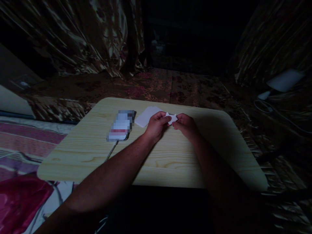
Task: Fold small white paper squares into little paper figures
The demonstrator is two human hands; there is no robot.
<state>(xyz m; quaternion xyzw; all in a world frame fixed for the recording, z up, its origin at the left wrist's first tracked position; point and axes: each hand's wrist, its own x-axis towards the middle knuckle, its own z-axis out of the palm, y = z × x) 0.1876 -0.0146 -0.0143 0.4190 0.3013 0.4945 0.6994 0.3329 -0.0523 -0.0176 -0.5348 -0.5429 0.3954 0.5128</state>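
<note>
A small piece of folded white paper point(172, 119) with two pointed corners at its top is held between both hands, above the middle of the wooden table. My left hand point(157, 125) pinches its left side, thumb lying across the front. On the right side, my right hand point(186, 125) grips the edge between thumb and fingers. Just behind my left hand lies a loose stack of white paper sheets point(145, 116), partly covered by that hand. Further left a phone point(120, 126), blurred by pixels, rests on the table with a cable at its lower end.
The light wooden table point(170, 162) has rounded corners. Patterned curtains point(97, 39) hang behind it. A white lamp-like object point(284, 81) with a cord stands at the right. Striped bedding point(29, 136) and a shiny red cloth point(21, 201) lie to the left.
</note>
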